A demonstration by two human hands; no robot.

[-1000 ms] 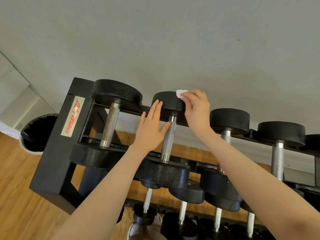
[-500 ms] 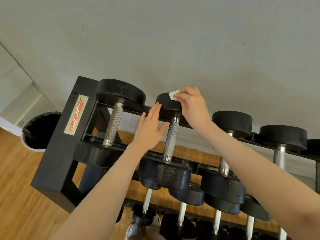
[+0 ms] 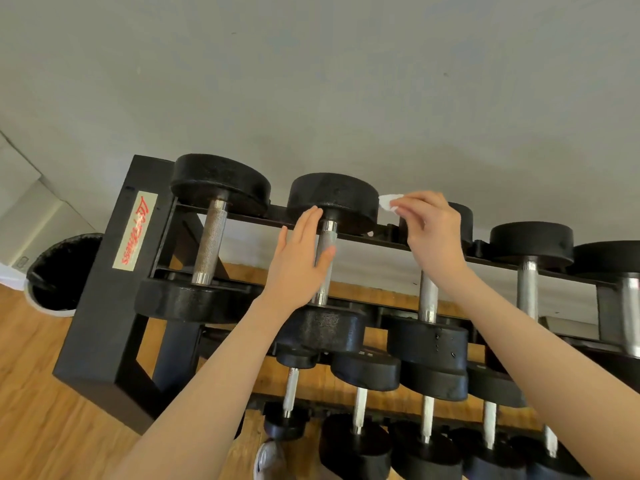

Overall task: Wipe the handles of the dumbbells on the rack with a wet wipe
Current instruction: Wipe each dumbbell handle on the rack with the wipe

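Observation:
A black rack (image 3: 104, 306) carries rows of black dumbbells with metal handles. My left hand (image 3: 298, 261) lies flat with straight fingers against the left side of the second dumbbell's handle (image 3: 325, 268) on the top row. My right hand (image 3: 429, 230) pinches a small white wet wipe (image 3: 388, 201) above the top of the third dumbbell's handle (image 3: 427, 296), beside the second dumbbell's far head (image 3: 332, 199). The third dumbbell's far head is mostly hidden behind my right hand.
The leftmost top-row dumbbell (image 3: 211, 244) sits left of my left hand. More dumbbells (image 3: 528, 282) stand to the right and on lower rows. A black-lined bin (image 3: 59, 271) stands on the wooden floor (image 3: 41, 410) left of the rack. A grey wall is behind.
My right hand has moved right with the wipe, from the second dumbbell's far head to above the third dumbbell's handle. My left hand has stayed by the second handle.

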